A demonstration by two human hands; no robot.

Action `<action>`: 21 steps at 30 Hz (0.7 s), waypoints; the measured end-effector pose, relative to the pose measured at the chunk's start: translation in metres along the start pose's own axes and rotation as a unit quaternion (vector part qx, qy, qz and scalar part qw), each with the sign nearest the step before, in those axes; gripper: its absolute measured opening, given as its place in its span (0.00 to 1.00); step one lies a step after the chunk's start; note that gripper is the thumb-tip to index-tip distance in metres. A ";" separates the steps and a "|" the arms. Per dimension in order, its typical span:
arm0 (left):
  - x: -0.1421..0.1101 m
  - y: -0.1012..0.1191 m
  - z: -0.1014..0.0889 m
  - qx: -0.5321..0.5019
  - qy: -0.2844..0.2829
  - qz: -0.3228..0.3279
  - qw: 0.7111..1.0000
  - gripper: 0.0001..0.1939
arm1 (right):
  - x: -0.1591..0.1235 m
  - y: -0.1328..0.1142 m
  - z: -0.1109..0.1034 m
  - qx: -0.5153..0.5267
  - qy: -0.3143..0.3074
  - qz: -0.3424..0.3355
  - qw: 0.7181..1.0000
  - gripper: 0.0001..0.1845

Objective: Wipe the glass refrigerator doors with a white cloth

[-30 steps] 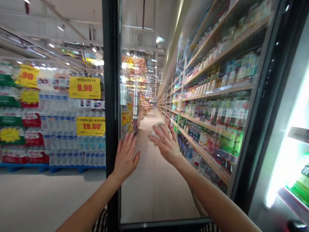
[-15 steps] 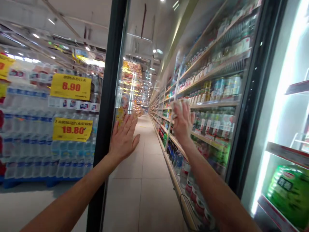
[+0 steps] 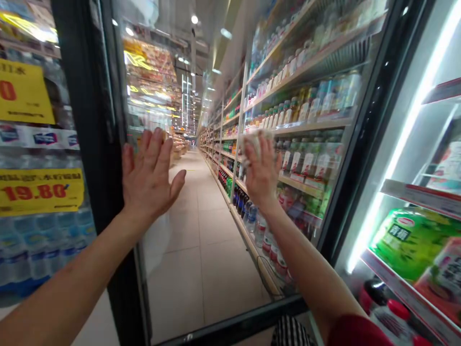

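Note:
A glass door (image 3: pixel 176 293) with a black frame (image 3: pixel 97 144) stands in front of me. My left hand (image 3: pixel 147 178) lies on the glass near the frame's left upright, palm forward, fingers spread and nothing in it. To its right, at about the same height, my right hand (image 3: pixel 264 180) presses a pale crumpled cloth (image 3: pixel 251 144) against the pane. Part of the cloth shows around the fingers; the rest is hidden behind them. Rows of bottles show in the glass behind the right hand.
At the right is a lit cooler shelf (image 3: pixel 410 288) with a green drink pack (image 3: pixel 403 240) and red-capped bottles (image 3: pixel 398 310) below. Stacked water bottles (image 3: pixel 39 245) with yellow price signs (image 3: pixel 39 192) stand at the left. A tiled aisle floor shows in the glass.
The view has come closer to the door and swung, so the lower frame bar and more cooler shelf show. Both hands stay at the glass; the right one still has the cloth.

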State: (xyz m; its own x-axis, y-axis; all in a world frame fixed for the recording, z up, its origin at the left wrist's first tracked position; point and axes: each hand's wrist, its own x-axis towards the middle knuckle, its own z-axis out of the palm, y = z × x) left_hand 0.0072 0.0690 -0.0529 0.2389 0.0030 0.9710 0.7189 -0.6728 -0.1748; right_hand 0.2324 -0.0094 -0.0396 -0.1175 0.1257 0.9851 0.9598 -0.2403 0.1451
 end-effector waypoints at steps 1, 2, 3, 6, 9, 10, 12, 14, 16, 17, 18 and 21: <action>0.000 -0.002 0.005 -0.002 0.002 -0.001 1.000 0.36 | 0.006 0.011 0.003 -0.010 0.011 0.045 0.999 0.28; -0.001 -0.004 0.009 -0.004 0.003 -0.001 1.000 0.36 | 0.012 0.018 0.006 -0.016 0.022 0.079 0.997 0.29; -0.001 -0.005 0.013 -0.006 0.003 -0.004 1.000 0.36 | 0.016 0.021 0.009 -0.019 0.027 0.094 0.995 0.29; 0.002 -0.008 0.024 -0.014 0.001 -0.003 1.000 0.36 | 0.019 0.008 0.016 -0.023 0.013 0.042 0.999 0.27; 0.014 -0.012 0.031 -0.020 -0.001 -0.009 1.000 0.34 | 0.017 -0.008 0.022 -0.028 -0.009 -0.046 0.999 0.25; 0.019 -0.014 0.033 -0.021 -0.002 -0.013 1.000 0.34 | 0.016 -0.009 0.024 -0.029 -0.011 -0.060 0.998 0.25; 0.031 -0.020 0.038 -0.025 -0.004 -0.026 0.999 0.35 | 0.019 -0.005 0.028 -0.031 -0.009 -0.060 0.998 0.25; 0.039 -0.025 0.043 -0.029 -0.003 -0.037 0.999 0.36 | 0.026 0.007 0.030 -0.027 0.002 -0.042 0.999 0.25; 0.043 -0.028 0.048 -0.028 0.008 -0.035 0.999 0.36 | 0.038 0.024 0.031 -0.020 0.022 -0.027 0.999 0.25; 0.044 -0.029 0.051 -0.025 0.015 -0.034 0.999 0.36 | 0.046 0.034 0.031 -0.017 0.031 -0.019 0.999 0.25; 0.044 -0.029 0.053 -0.024 0.021 -0.032 0.999 0.36 | 0.055 0.043 0.032 -0.014 0.041 -0.012 0.999 0.25; 0.043 -0.032 0.065 -0.062 0.063 -0.046 0.995 0.35 | 0.088 0.069 0.033 -0.002 0.064 -0.012 0.998 0.24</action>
State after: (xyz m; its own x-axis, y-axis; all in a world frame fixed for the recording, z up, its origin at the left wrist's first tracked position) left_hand 0.0367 0.1386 -0.0157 0.0867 -0.0180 0.9961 0.6456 -0.7604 -0.0700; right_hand 0.2970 0.0171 0.0542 -0.1717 0.0069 0.9851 0.9556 -0.2421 0.1682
